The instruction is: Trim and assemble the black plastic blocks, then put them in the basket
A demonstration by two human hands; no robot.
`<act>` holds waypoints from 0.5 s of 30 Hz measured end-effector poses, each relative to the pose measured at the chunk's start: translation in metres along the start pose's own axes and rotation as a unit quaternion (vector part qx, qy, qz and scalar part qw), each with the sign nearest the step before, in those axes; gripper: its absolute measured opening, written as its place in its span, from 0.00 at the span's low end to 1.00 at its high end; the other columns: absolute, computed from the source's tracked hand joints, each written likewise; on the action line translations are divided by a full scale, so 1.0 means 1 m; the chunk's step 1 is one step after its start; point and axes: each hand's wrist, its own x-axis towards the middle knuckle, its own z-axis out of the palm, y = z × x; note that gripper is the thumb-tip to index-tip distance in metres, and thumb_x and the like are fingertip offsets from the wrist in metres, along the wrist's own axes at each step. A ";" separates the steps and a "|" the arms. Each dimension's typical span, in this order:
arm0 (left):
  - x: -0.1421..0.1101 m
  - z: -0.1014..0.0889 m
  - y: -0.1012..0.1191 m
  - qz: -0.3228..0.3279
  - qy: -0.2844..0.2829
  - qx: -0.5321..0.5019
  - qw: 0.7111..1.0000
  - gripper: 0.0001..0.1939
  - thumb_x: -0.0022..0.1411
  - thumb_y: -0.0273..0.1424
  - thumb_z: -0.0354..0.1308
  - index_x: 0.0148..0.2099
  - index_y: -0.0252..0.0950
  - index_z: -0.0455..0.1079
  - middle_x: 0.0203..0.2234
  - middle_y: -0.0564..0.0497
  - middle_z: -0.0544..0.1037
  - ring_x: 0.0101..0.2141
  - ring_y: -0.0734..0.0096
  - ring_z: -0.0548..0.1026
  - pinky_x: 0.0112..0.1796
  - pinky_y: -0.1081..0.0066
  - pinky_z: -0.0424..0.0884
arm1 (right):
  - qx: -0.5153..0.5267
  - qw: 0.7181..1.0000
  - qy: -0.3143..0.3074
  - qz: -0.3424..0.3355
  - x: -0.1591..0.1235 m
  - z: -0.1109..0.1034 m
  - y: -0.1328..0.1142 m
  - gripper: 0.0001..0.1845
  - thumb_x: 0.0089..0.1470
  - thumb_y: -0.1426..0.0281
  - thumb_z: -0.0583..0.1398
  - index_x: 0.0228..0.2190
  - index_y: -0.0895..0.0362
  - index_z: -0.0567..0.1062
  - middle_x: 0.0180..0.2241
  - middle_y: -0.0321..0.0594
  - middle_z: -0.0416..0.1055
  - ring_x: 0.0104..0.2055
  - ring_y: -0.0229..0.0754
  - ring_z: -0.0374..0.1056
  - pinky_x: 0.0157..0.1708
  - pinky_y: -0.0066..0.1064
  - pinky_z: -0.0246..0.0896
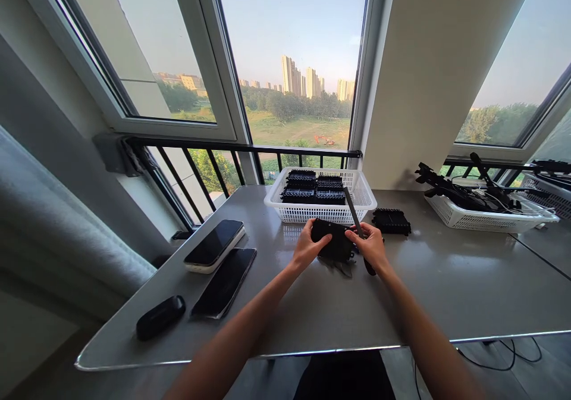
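Observation:
Between both hands, above the table, is a flat black plastic part (332,239) with small knobs on its lower edge. My left hand (308,246) is closed on its left side, thumb across the face. My right hand (371,246) grips a long, dark, flat strip (352,209) that slants up to the left, and its thumb reaches the part's right edge. Beneath the part some thin dark pieces (341,268) are partly hidden. Just beyond stands a white plastic basket (312,214) with several similar black ribbed parts (300,187) in it. Another black ribbed part (391,221) lies right of my right hand.
Two phone-like slabs (225,281) (216,242) and a dark oblong case (160,318) lie on the grey table (276,328) at left. A second white basket (468,218) with black parts and cables stands at right. A window and black railing (250,147) rise behind.

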 end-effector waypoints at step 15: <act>0.015 -0.002 -0.024 -0.062 0.112 -0.164 0.978 0.30 0.48 0.51 0.65 0.45 0.36 0.63 0.35 0.50 0.74 0.35 0.69 0.73 0.37 0.68 0.71 | 0.092 0.987 -0.069 0.116 -0.001 0.002 0.003 0.38 0.35 0.54 0.71 0.48 0.55 0.71 0.28 0.33 0.71 0.20 0.32 0.58 0.16 0.24 0.48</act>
